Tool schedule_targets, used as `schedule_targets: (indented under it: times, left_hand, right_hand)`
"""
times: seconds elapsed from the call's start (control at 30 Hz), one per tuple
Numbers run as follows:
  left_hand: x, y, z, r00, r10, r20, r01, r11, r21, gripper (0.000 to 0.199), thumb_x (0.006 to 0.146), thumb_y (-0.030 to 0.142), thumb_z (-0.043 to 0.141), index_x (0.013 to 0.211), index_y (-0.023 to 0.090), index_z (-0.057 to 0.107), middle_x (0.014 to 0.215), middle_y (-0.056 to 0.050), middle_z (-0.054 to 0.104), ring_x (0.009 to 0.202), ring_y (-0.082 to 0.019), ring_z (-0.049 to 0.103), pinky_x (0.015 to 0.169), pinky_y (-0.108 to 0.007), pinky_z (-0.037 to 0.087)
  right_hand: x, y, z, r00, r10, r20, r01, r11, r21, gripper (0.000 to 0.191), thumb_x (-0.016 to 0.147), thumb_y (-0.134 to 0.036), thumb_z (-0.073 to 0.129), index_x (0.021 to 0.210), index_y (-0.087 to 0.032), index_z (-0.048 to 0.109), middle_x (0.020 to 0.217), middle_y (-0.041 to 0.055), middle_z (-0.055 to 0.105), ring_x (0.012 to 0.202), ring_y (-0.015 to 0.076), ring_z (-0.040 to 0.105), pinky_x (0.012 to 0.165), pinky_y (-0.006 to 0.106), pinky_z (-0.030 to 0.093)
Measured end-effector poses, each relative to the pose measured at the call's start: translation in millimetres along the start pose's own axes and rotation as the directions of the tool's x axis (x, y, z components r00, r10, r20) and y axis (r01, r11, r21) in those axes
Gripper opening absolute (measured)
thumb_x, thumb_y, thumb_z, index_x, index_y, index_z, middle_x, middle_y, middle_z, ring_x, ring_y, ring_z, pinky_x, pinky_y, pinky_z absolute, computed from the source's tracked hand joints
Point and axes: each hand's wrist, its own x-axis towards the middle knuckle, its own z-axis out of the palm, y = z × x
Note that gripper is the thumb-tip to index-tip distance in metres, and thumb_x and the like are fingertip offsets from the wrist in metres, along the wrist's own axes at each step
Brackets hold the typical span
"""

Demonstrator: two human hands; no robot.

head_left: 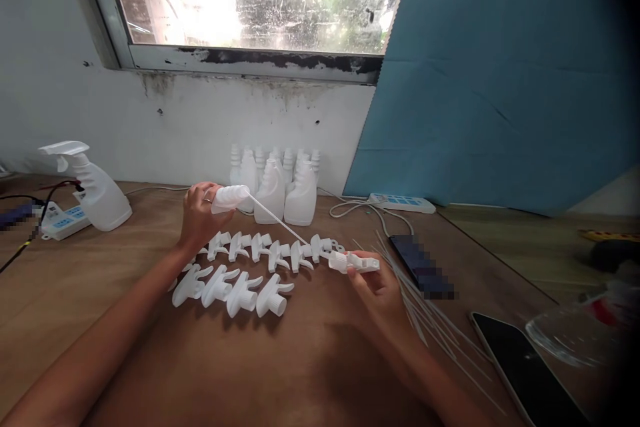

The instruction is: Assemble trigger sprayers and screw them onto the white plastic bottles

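My left hand [203, 208] is closed around a white spray bottle [231, 199], tilted so that its neck points right. In my right hand [377, 283] is a white trigger sprayer head [354, 262], gripped by the fingers. A thin white dip tube [277, 219] runs from the sprayer head to the bottle's neck; whether its tip is inside the opening I cannot tell. Below and between my hands, several loose trigger sprayer heads [273, 295] lie in two rows on the brown table [300, 367].
Several white bottles [300, 193] stand by the wall. An assembled spray bottle [103, 193] stands at left beside a power strip [67, 220]. Loose tubes [435, 320], a blurred dark object [420, 267], a phone [525, 367] and a clear plastic bottle [575, 327] lie at right.
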Motion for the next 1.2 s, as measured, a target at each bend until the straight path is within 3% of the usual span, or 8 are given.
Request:
schedule_targets:
  times: [0.2,0.37,0.5,0.63,0.83,0.97,1.07,1.2]
  left_hand:
    - [-1,9,-20.4,0.997,0.074,0.0,-0.074,0.994,0.084,0.046,0.073,0.032,0.07,0.116,0.022,0.054,0.125,-0.013,0.055,0.126,-0.034,0.045,0.11,-0.052,0.028]
    - [-4,21,-59.7,0.972,0.235,-0.019,-0.223,0.944,0.243,0.046,0.077,0.045,0.068,0.115,0.022,0.054,0.116,-0.01,0.063,0.113,-0.033,0.055,0.1,-0.053,0.036]
    - [-9,41,-103.3,0.898,0.439,0.031,-0.425,0.847,0.32,0.049,0.078,0.05,0.067,0.115,0.021,0.053,0.103,-0.007,0.068,0.096,-0.027,0.062,0.085,-0.042,0.047]
    - [-16,64,-138.3,0.822,0.566,0.068,-0.56,0.78,0.278,0.046,0.076,0.051,0.069,0.109,0.021,0.056,0.09,-0.004,0.069,0.078,-0.023,0.064,0.065,-0.033,0.05]
    - [-30,86,-154.6,0.74,0.648,0.18,-0.673,0.713,0.197,0.039,0.079,0.045,0.069,0.111,0.025,0.061,0.09,-0.004,0.071,0.076,-0.025,0.068,0.07,-0.039,0.054]
    - [-45,111,-148.5,0.828,0.54,0.15,-0.545,0.839,-0.015,0.052,0.076,0.048,0.072,0.119,0.025,0.055,0.093,-0.004,0.072,0.078,-0.025,0.068,0.07,-0.038,0.054]
    - [-57,136,-139.1,0.915,0.38,0.133,-0.353,0.916,-0.192,0.062,0.07,0.051,0.077,0.121,0.027,0.051,0.096,-0.006,0.07,0.079,-0.025,0.068,0.066,-0.035,0.053]
    - [-73,162,-120.8,0.966,0.178,0.186,-0.096,0.921,-0.379,0.066,0.064,0.055,0.081,0.117,0.032,0.049,0.1,-0.006,0.067,0.082,-0.026,0.067,0.067,-0.035,0.053]
  right_hand:
    - [2,0,-2,1.0,0.002,-0.001,-0.002,1.0,-0.027,0.027,0.084,-0.037,0.063,0.106,-0.022,0.06,0.104,0.0075,0.069,0.097,0.0248,0.065,0.086,0.036,0.049]
    - [10,-29,-18,0.975,0.013,-0.22,0.007,0.996,0.091,0.031,0.081,-0.041,0.067,0.105,-0.021,0.063,0.104,0.0075,0.069,0.094,0.0244,0.065,0.08,0.034,0.051]
    - [24,-63,-36,0.922,-0.061,-0.382,0.117,0.985,0.125,0.035,0.076,-0.037,0.073,0.108,-0.027,0.064,0.103,0.0041,0.067,0.089,0.0244,0.064,0.078,0.037,0.051]
    - [43,-102,-54,0.899,-0.166,-0.406,0.274,0.935,0.224,0.026,0.071,-0.034,0.078,0.093,-0.033,0.065,0.093,0.0023,0.064,0.084,0.0261,0.062,0.073,0.041,0.05]
    - [63,-147,-66,0.894,-0.291,-0.342,0.379,0.897,0.226,0.017,0.069,-0.033,0.079,0.082,-0.032,0.068,0.08,0.0001,0.055,0.073,0.0188,0.057,0.063,0.033,0.048]
    - [56,-161,-45,0.919,-0.311,-0.243,0.381,0.86,0.338,0.031,0.061,-0.034,0.086,0.088,-0.028,0.072,0.077,-0.0024,0.058,0.068,0.013,0.056,0.059,0.026,0.049]
    - [46,-171,-20,0.944,-0.329,0.023,0.298,0.879,0.372,0.029,0.065,-0.031,0.084,0.091,-0.025,0.072,0.075,-0.0031,0.063,0.063,0.011,0.058,0.051,0.022,0.046]
    - [39,-183,6,0.901,-0.28,0.332,0.186,0.94,0.287,0.021,0.068,-0.028,0.082,0.084,-0.021,0.071,0.07,-0.0027,0.061,0.058,0.0102,0.054,0.048,0.022,0.042]
